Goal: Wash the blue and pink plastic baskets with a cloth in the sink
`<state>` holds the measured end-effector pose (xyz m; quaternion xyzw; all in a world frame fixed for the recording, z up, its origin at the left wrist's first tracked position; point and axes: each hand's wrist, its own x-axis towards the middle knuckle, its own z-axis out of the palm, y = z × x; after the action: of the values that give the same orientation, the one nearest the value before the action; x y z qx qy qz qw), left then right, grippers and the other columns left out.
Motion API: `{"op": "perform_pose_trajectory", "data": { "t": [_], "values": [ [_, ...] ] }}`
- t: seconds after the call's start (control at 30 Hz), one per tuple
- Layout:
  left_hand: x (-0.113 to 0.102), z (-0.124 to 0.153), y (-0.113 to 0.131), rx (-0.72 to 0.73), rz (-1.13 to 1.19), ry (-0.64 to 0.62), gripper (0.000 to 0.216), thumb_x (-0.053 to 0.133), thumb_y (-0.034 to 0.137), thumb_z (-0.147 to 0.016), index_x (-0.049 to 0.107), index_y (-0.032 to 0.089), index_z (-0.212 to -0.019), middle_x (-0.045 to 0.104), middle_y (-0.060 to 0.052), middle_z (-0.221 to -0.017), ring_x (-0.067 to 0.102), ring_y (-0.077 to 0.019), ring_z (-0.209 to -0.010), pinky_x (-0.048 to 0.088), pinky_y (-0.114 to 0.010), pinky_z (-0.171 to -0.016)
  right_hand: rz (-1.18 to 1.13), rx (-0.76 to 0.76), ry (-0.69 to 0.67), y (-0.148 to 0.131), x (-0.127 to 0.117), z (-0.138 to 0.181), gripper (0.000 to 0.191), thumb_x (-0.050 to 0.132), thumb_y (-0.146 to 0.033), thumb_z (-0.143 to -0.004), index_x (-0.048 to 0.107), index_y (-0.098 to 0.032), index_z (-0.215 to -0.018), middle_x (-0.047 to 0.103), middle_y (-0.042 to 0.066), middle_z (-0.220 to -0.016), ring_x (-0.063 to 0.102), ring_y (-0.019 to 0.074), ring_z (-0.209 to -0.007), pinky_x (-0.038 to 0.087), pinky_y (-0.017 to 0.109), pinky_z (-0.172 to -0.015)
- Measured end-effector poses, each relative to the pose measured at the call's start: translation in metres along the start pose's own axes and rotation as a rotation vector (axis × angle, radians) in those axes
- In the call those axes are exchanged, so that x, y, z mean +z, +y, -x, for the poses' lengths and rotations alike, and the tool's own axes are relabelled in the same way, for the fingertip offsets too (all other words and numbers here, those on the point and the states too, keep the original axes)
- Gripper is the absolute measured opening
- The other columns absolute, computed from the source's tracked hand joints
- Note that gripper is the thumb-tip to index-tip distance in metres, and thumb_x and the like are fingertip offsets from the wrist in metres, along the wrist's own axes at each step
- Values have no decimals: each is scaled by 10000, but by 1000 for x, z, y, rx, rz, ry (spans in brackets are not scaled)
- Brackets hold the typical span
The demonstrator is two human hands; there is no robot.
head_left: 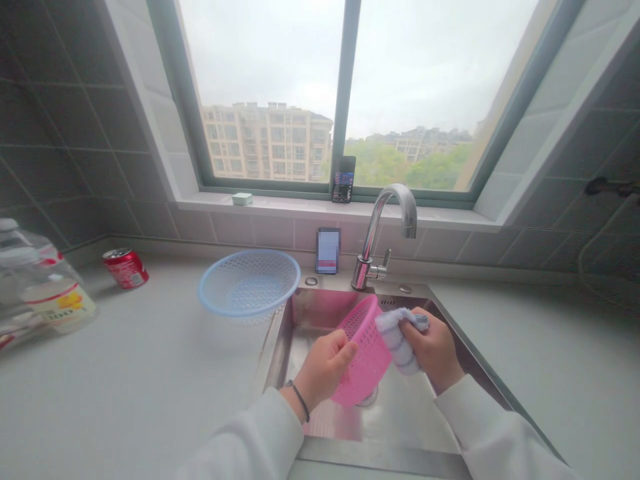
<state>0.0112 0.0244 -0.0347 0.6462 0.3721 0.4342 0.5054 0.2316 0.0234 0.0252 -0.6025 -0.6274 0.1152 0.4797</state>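
Note:
My left hand [325,370] grips the rim of a pink plastic mesh basket [364,357], which it holds tilted on edge above the steel sink [310,308]. My right hand [434,350] is shut on a blue-and-white striped cloth [399,340], and the cloth presses against the basket's outer side. Part of the basket's inside is hidden from this angle. Under both hands, the sink drain is mostly covered by the basket. A chrome faucet [383,235] rises behind the sink, beyond both hands.
A pale blue mesh basket [249,283] sits at the sink's back left corner. On the grey counter [150,373] stand a red drink can [125,268] and a large plastic bottle [47,287]. A phone [328,250] leans on the backsplash, and another phone [343,179] stands on the windowsill.

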Motion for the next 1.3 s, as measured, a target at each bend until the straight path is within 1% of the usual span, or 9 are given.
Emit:
{"op": "perform_pose_trajectory", "data": {
  "t": [0.1, 0.17, 0.4, 0.47, 0.63, 0.83, 0.9, 1.1, 1.3],
  "values": [
    [-1, -1, 0, -16, -33, 16, 579, 480, 760, -839, 407, 211, -672, 422, 57, -540, 406, -107, -502, 278, -233, -500, -55, -104, -207, -16, 10, 17, 312, 598, -453, -769, 514, -217, -583, 487, -38, -500, 423, 125, -479, 330, 254, -474],
    [-1, -2, 0, -14, -38, 18, 568, 487, 746, -844, 409, 211, -668, 431, 55, -534, 408, -108, -502, 280, -230, -498, -75, -139, -266, -20, 13, 19, 294, 601, -435, -754, 521, -214, -578, 502, -35, -509, 437, 125, -485, 338, 254, -482],
    [1, -2, -5, 15, 40, 2, 563, 517, 730, -842, 412, 202, -676, 426, 48, -600, 391, -102, -548, 296, -220, -512, 10, 31, 66, 12, -6, -9, 331, 568, -461, -790, 473, -226, -576, 481, -31, -525, 442, 139, -524, 353, 261, -514],
    [1, -2, -5, 3, 52, -3, 559, 516, 728, -842, 414, 203, -681, 417, 53, -590, 388, -99, -532, 291, -219, -502, -12, 31, 45, 9, -3, -3, 343, 570, -468, -798, 459, -229, -578, 459, -37, -518, 422, 134, -514, 339, 259, -501],
    [-2, -2, -1, -16, 4, 7, 524, 521, 689, -858, 417, 208, -679, 423, 60, -544, 406, -104, -497, 293, -223, -494, -104, -60, -198, -7, 10, 14, 348, 591, -491, -779, 496, -218, -587, 473, -38, -513, 417, 126, -498, 324, 250, -480],
    [0, -1, 0, -12, -15, 1, 499, 622, 650, -786, 415, 208, -678, 442, 53, -592, 411, -110, -535, 288, -224, -497, -47, 55, 71, 15, -2, -8, 331, 568, -455, -797, 463, -222, -586, 475, -31, -535, 433, 136, -539, 355, 256, -518],
    [0, -2, 0, 3, -39, 17, 473, 619, 614, -798, 412, 208, -672, 438, 51, -599, 409, -113, -554, 284, -225, -509, -56, 62, 71, 13, -2, -6, 326, 568, -458, -793, 467, -223, -590, 478, -30, -535, 436, 138, -534, 356, 259, -511],
    [0, -3, 6, -4, -161, 72, 368, 543, 488, -882, 483, 191, -672, 468, 40, -579, 443, -128, -563, 299, -241, -541, -109, -69, -242, -9, 10, 13, 308, 598, -451, -751, 499, -215, -580, 471, -41, -503, 413, 120, -487, 318, 247, -474],
    [1, -3, 10, 32, -10, 3, 335, 516, 429, -918, 691, 145, -943, 692, -52, -851, 604, -191, -774, 423, -282, -701, -57, 19, 32, 9, -6, -4, 355, 578, -459, -779, 421, -234, -554, 427, -45, -501, 399, 122, -491, 325, 251, -475]
  ]
}}
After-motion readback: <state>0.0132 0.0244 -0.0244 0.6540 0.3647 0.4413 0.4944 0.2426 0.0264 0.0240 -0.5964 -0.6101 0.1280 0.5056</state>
